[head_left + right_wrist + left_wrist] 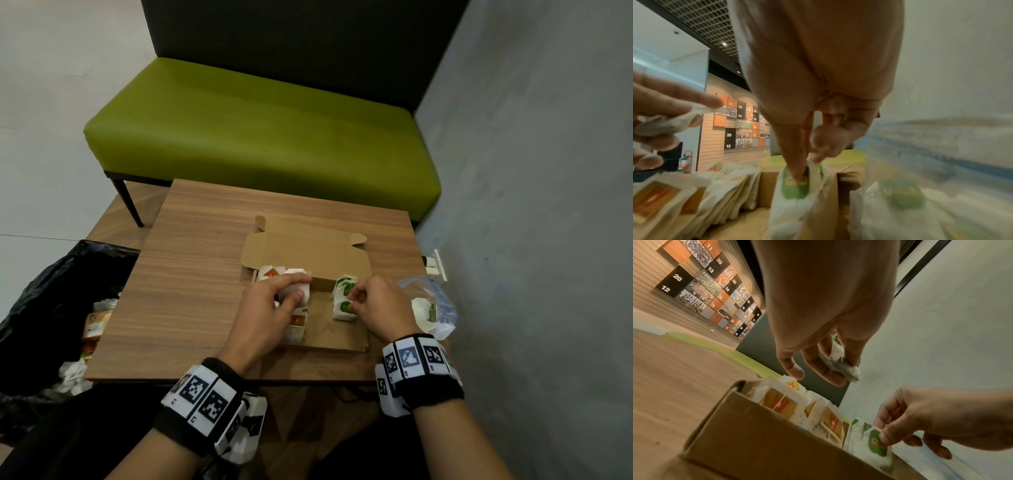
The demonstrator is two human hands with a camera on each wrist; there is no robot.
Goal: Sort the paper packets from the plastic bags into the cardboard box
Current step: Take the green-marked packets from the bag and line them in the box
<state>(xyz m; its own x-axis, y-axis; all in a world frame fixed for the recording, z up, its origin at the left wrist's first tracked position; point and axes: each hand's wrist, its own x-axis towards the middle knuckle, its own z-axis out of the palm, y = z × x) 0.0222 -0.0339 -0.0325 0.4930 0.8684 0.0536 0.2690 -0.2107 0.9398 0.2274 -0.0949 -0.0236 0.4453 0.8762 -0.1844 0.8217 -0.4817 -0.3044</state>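
An open cardboard box (337, 330) lies on the wooden table (191, 274). Orange-labelled paper packets (297, 321) stand along its left side and green-labelled packets (343, 295) along its right side. My left hand (298, 287) hovers over the orange row and grips a crumpled white wad (840, 364); I cannot tell whether it is paper or plastic. My right hand (354, 298) pinches the top of a green-labelled packet (796, 185) standing in the box, thumb against forefinger. A clear plastic bag (432, 310) with a green packet inside lies just right of the box.
A black rubbish bag (51, 291) holding scraps and packets gapes open at the table's left. A green bench (260, 137) stands behind the table. A grey wall (531, 205) runs close along the right, with a socket near the table's edge.
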